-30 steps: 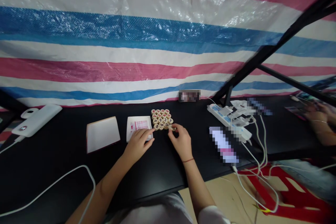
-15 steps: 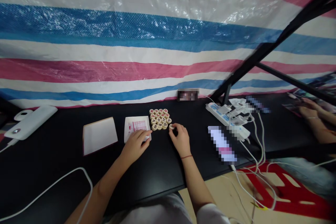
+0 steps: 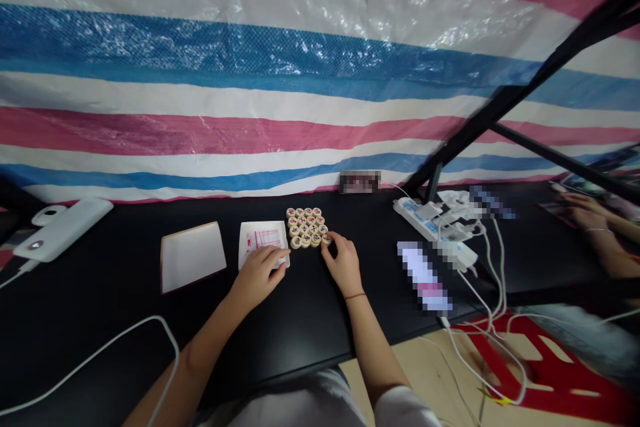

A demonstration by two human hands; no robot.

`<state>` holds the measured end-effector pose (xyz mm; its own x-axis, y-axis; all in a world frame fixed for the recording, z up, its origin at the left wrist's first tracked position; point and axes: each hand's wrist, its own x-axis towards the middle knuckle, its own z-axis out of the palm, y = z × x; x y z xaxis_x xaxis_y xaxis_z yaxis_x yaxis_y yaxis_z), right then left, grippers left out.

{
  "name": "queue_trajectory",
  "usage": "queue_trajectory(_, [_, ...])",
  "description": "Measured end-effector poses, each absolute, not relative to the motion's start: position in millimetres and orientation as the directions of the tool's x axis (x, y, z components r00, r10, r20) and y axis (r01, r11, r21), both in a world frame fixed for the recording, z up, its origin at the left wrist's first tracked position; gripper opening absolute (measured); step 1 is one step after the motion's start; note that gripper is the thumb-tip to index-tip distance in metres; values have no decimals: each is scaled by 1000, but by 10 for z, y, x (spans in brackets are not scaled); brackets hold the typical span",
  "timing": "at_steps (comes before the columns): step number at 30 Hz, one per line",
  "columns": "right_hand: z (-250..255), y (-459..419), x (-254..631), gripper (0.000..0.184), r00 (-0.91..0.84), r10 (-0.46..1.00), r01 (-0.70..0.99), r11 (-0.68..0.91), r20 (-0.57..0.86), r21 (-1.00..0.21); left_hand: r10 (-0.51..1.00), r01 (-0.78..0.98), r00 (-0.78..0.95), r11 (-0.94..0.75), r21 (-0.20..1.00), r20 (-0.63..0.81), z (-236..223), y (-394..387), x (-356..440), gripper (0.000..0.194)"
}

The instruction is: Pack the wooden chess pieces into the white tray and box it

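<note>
Round cream Chinese chess pieces (image 3: pixel 305 227) stand in a tight block of rows on the black table; the far rows bear red characters, the near rows dark ones. My right hand (image 3: pixel 344 265) has its thumb and forefinger around the chess piece (image 3: pixel 326 239) at the block's near right corner, which lies against its neighbour. To the left, my left hand (image 3: pixel 261 273) lies over the near edge of a white open box (image 3: pixel 242 243), fingers stretched out and holding nothing. A folded sheet with pink lines (image 3: pixel 265 238) shows inside the box.
A box lid (image 3: pixel 193 260) lies further left, near a white device (image 3: pixel 65 230). On the right are a phone (image 3: pixel 425 277) and a power strip (image 3: pixel 435 230) with tangled cables. Another person's hands (image 3: pixel 593 217) are at the far right. A striped sheet (image 3: pixel 250 100) hangs behind the table.
My right hand has shifted the corner chess piece slightly up and left, closing the gap to the block. My left hand has barely moved.
</note>
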<state>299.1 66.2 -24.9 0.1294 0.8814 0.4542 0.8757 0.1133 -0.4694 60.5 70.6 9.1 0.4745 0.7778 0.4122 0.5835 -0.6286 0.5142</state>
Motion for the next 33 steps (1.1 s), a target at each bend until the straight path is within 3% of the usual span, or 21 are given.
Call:
queue_trajectory(7, [-244,652,3005,24,113,889,861,135,443,-490,789,698,449,-602,387,418,121,777,397,21])
queue_trajectory(13, [-91,584,2909,21,157,814,849,178,559,-498,833,731,512,-550,404,209,137,813,127,17])
queue_trajectory(16, [69,556,2710,16,71,813,816,285,577,-502,832,734,542,-536,417,116,101,821,129,15])
queue_trajectory(19, [194,658,2416,18,-176,855,781,423,488,-459,835,743,539,-532,406,108,57,830,178,17])
queue_trajectory(24, [278,1086,1913,18,-531,806,776,586,261,-232,839,743,526,-533,404,139,52,846,193,14])
queue_trajectory(28, [284,1338,1684,21,-550,831,824,556,86,-109,833,735,540,-538,412,124,80,856,170,12])
queue_trajectory(33, [260,1457,1609,23,-498,867,863,494,-6,-107,832,744,537,-545,388,139,57,854,174,12])
